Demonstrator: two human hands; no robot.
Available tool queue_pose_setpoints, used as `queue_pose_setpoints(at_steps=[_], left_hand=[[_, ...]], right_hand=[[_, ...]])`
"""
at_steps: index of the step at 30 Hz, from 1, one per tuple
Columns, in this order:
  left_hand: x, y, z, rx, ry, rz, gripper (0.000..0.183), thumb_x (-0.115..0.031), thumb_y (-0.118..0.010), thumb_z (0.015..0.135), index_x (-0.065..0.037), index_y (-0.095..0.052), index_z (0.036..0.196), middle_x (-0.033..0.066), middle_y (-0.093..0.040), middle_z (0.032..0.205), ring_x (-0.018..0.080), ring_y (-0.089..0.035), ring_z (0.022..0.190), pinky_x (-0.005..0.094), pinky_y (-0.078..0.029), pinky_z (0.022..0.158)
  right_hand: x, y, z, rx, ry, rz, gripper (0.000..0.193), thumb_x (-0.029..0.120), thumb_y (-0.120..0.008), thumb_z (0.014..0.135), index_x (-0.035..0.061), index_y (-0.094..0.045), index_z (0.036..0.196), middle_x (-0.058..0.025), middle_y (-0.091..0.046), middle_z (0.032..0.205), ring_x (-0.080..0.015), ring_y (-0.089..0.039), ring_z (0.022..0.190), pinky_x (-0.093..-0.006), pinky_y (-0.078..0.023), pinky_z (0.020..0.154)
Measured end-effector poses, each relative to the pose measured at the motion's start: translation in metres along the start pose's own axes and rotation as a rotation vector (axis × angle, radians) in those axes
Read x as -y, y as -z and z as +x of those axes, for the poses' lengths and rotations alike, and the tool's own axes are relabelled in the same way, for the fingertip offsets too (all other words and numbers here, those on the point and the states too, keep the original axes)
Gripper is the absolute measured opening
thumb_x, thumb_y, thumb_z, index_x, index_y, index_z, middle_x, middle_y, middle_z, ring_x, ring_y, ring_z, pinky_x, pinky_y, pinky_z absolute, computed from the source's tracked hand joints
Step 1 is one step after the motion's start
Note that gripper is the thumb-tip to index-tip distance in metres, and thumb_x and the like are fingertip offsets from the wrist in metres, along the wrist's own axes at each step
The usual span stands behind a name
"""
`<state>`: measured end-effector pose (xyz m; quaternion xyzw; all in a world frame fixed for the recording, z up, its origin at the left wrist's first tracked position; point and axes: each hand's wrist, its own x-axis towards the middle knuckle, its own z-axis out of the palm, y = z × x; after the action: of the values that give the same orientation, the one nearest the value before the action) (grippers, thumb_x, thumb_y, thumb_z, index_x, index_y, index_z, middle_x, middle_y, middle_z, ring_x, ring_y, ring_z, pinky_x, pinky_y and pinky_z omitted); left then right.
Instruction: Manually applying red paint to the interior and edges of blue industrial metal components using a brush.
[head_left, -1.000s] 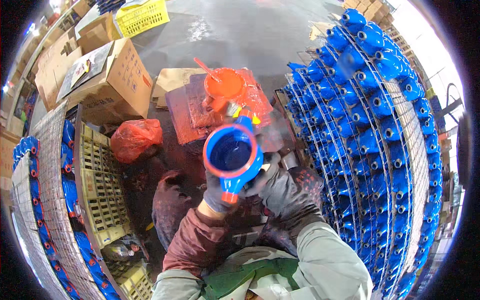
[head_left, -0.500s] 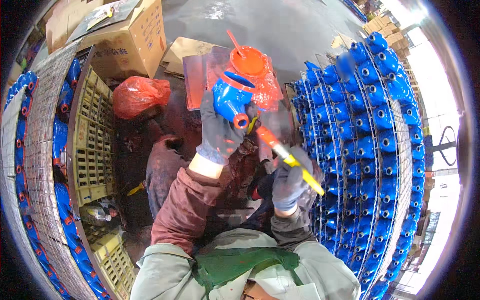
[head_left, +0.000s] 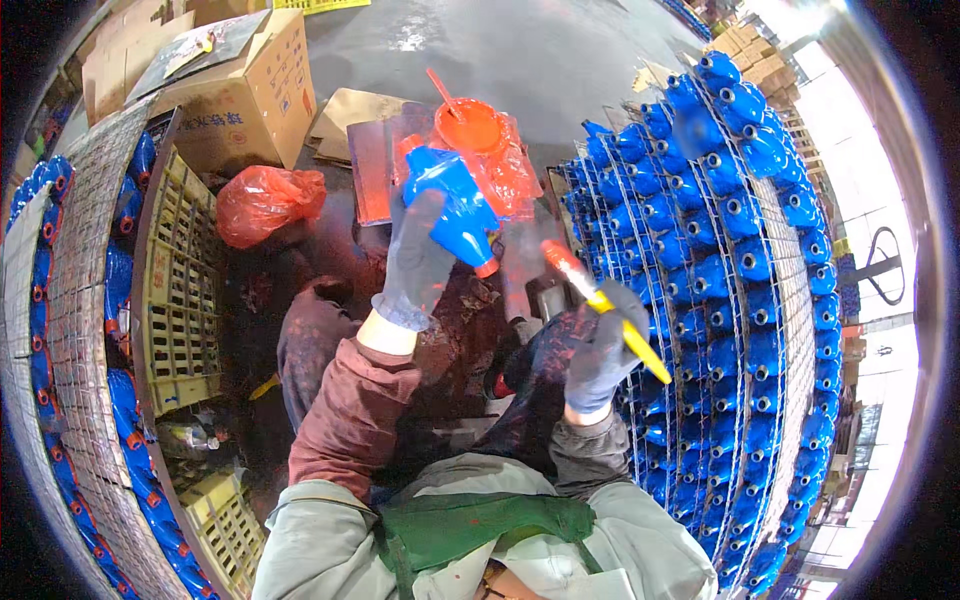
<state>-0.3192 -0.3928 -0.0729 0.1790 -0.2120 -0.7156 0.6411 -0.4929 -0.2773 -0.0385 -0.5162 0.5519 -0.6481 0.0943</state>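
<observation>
My left hand [head_left: 413,255], in a dark glove, is wrapped round a blue painted casting [head_left: 458,205] that looks like a pump housing. The casting is tilted, with red paint on its narrow lower right end and at its upper left. In my right hand [head_left: 603,345], also gloved, is a paintbrush [head_left: 648,352] with a yellow handle. Its red-coated bristles point up and left, apart from the casting. Just beyond the casting stands an open pot of red paint [head_left: 475,125], with a red stick [head_left: 438,82] leaning in it.
On the right, wire racks [head_left: 700,290] hold many blue castings. More racked castings [head_left: 120,285] stand at the left beside yellowish plastic crates [head_left: 182,290]. A red plastic bag [head_left: 268,205] and a cardboard box [head_left: 240,110] lie at the far left.
The casting has been turned: its wide red-rimmed opening faced up, and now its blue side shows. My right hand has moved the brush rightward, away from the casting.
</observation>
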Motion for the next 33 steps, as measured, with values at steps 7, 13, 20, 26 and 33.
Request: queue_pose_setpoints(at_steps=[7, 13, 20, 26, 33], left_hand=[[-0.005, -0.013, -0.03, 0.428, -0.535, 1.471, 0.062, -0.02, -0.079, 0.067, -0.016, -0.057, 0.126, 0.0155, -0.048, 0.134, 0.0405, -0.05, 0.118, 0.0498, -0.044, 0.098], [0.021, -0.009, -0.045, 0.909, -0.635, 1.806, 0.056, -0.017, -0.069, 0.068, -0.023, -0.059, 0.122, 0.009, -0.051, 0.13, 0.0359, -0.046, 0.124, 0.0511, -0.041, 0.1], [0.045, -0.001, -0.059, 1.232, -0.635, 1.744, 0.037, -0.026, -0.061, 0.077, -0.017, -0.064, 0.114, 0.0128, -0.056, 0.123, 0.0335, -0.051, 0.117, 0.0476, -0.042, 0.098], [0.056, 0.003, -0.066, 1.263, -0.661, 1.776, 0.026, -0.029, -0.056, 0.085, -0.018, -0.071, 0.103, 0.0135, -0.058, 0.122, 0.0353, -0.052, 0.116, 0.0484, -0.045, 0.091], [0.056, 0.003, -0.065, 1.227, -0.664, 1.848, 0.029, -0.032, -0.055, 0.086, -0.02, -0.072, 0.107, 0.0141, -0.058, 0.124, 0.0355, -0.051, 0.117, 0.0492, -0.044, 0.093]], right_hand=[[-0.006, 0.018, 0.032, -0.079, -0.146, 0.177, 0.049, 0.042, -0.051, 0.1, -0.0047, -0.063, 0.112, -0.0033, -0.056, 0.081, -0.0089, -0.049, 0.071, -0.0233, -0.04, 0.064], [-0.011, 0.004, 0.075, 0.257, -0.216, 0.01, 0.041, 0.034, -0.057, 0.097, -0.0041, -0.067, 0.106, -0.0058, -0.064, 0.084, -0.0111, -0.053, 0.072, -0.027, -0.043, 0.067], [-0.009, -0.036, 0.095, 0.894, -0.331, 0.173, 0.023, 0.017, -0.068, 0.088, -0.0008, -0.069, 0.103, -0.0051, -0.07, 0.086, -0.0104, -0.064, 0.078, -0.0251, -0.052, 0.071], [-0.013, -0.063, 0.083, 1.067, 0.188, -0.101, 0.022, 0.026, -0.069, 0.082, 0.0054, -0.066, 0.089, -0.0131, -0.066, 0.079, -0.0293, -0.065, 0.073, -0.039, -0.052, 0.07], [-0.027, -0.067, 0.079, 1.072, 0.338, -0.319, 0.016, 0.022, -0.073, 0.078, 0.0081, -0.068, 0.086, -0.0073, -0.069, 0.087, -0.0238, -0.067, 0.08, -0.0346, -0.053, 0.073]])
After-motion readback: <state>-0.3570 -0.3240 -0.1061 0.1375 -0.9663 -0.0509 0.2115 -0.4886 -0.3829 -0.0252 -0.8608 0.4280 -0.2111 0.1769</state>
